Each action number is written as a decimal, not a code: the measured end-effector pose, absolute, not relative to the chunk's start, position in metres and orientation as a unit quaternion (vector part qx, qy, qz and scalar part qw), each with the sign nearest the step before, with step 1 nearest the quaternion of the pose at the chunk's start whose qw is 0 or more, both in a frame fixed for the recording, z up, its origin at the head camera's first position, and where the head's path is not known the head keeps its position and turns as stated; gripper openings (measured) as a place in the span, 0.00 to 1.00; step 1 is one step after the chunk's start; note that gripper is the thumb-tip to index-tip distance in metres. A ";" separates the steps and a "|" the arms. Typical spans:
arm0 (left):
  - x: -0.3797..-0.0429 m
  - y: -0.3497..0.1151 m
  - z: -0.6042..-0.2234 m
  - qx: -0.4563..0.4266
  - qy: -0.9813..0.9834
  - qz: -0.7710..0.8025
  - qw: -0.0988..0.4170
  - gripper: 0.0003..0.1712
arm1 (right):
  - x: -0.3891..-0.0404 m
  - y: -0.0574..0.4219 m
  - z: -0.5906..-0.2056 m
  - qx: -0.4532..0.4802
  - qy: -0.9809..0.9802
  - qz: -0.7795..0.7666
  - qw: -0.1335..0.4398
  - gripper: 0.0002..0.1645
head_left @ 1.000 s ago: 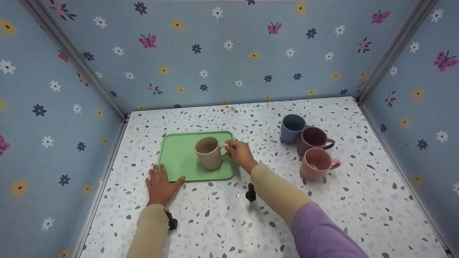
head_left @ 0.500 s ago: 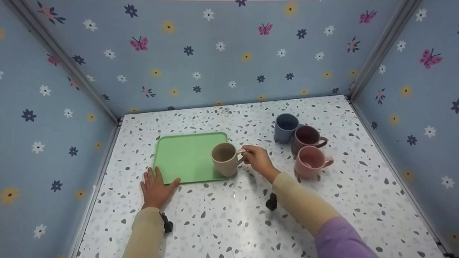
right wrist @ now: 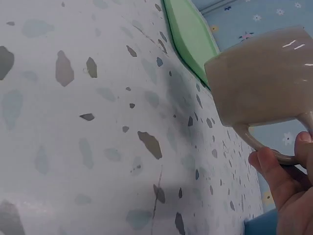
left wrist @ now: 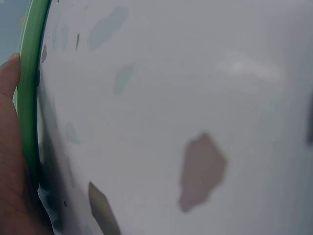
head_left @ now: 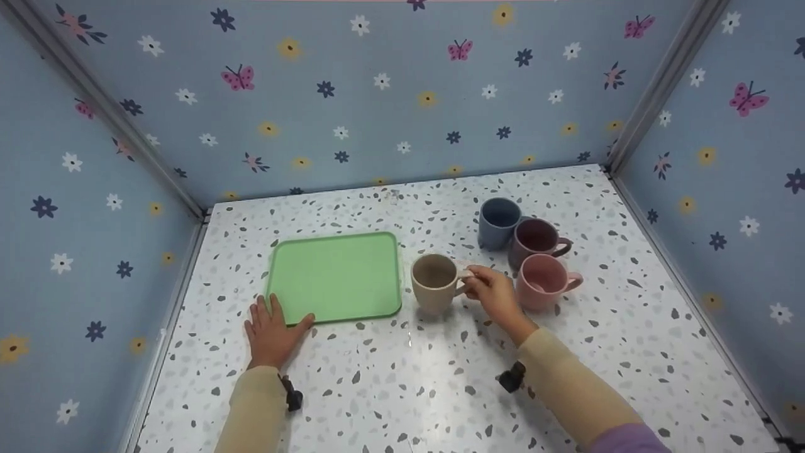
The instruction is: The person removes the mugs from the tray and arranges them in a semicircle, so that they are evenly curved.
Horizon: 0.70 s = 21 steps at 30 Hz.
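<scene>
My right hand (head_left: 497,296) pinches the handle of a beige mug (head_left: 434,283), which is upright just right of the green tray (head_left: 336,277). In the right wrist view the mug (right wrist: 264,78) hangs above the speckled table, with thumb and fingers round its handle. My left hand (head_left: 273,333) lies with spread, straight fingers on the tray's front left corner. The left wrist view shows only part of that hand (left wrist: 10,147) against the tray's green rim (left wrist: 32,93). Nothing stands on the tray.
Close to the right hand stand a pink mug (head_left: 542,283), a dark maroon mug (head_left: 534,242) and a blue mug (head_left: 499,223), grouped together. Flower-patterned walls (head_left: 390,94) enclose the speckled table (head_left: 377,390) at the back and both sides.
My right hand has carried the beige mug from over the tray to the right, past the tray's edge. The left hand has stayed at the tray's corner. The head view has shifted slightly.
</scene>
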<state>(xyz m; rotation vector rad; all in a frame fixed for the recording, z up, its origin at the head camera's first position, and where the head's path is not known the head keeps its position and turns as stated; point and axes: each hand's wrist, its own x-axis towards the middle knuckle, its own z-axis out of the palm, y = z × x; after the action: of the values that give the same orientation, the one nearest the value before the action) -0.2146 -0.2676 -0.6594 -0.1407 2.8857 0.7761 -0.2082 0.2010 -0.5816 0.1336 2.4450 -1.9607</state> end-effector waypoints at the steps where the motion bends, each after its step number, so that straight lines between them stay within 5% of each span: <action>1: -0.215 -0.268 -0.660 -0.046 0.962 0.259 0.074 0.70 | -0.205 0.205 -0.582 0.049 0.772 -0.633 0.001 0.15; 21: -0.214 -0.265 -0.655 -0.046 0.964 0.250 0.082 0.70 | -0.145 0.268 -0.606 0.111 0.782 -0.611 -0.050 0.14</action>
<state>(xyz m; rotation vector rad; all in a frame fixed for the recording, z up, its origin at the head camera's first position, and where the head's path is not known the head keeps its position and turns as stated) -0.2138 -0.2648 -0.6545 -0.1364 2.8793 0.7469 -0.1455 0.2678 -0.6062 0.3587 2.5384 -1.9828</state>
